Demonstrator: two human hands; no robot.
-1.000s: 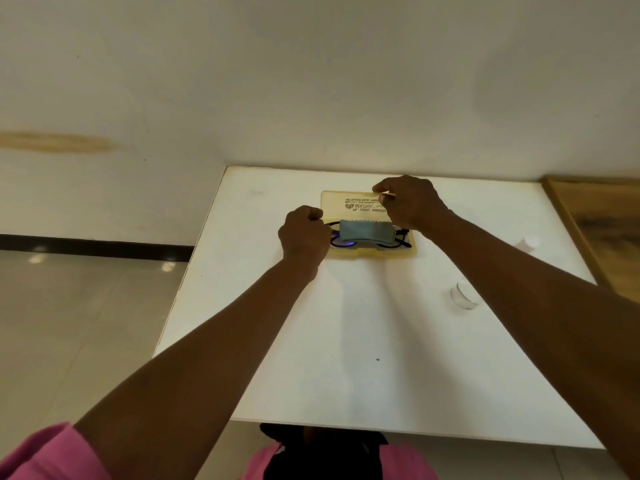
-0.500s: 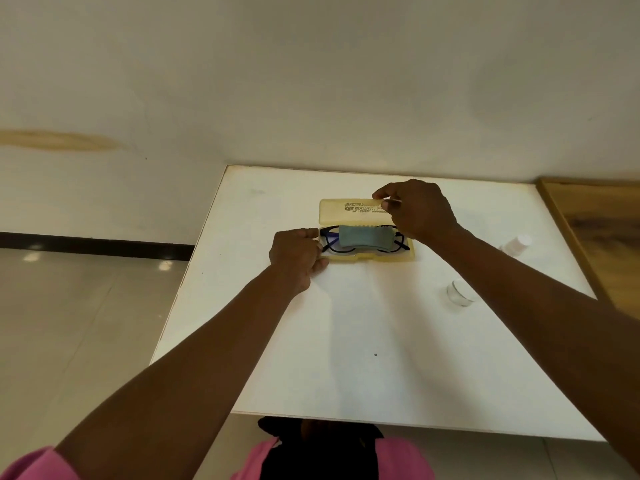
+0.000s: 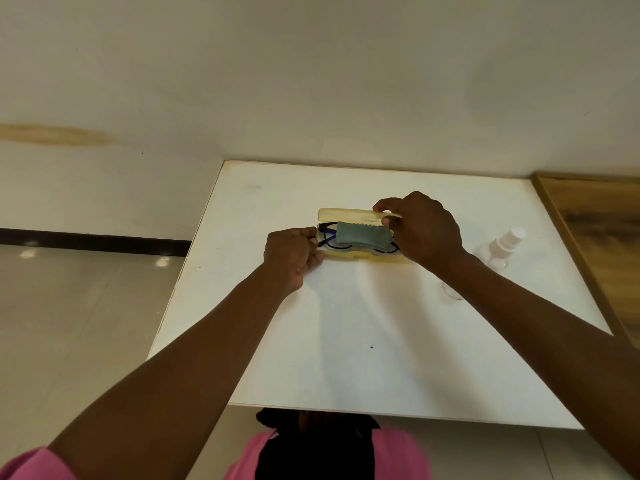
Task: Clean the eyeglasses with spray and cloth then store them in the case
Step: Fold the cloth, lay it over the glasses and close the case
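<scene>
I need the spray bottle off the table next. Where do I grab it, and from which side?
Judging by its pose, take the spray bottle round its clear body, below the white nozzle, coming from the near side with the right hand. It lies tilted near the table's right edge, the nozzle pointing away, so the wide body faces you.

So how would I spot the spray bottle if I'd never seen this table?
Start at the white table and go to its right side, near the wooden edge. The spray bottle lies beyond the right hand; it is clear with a white nozzle, unlike the yellow case.
</scene>
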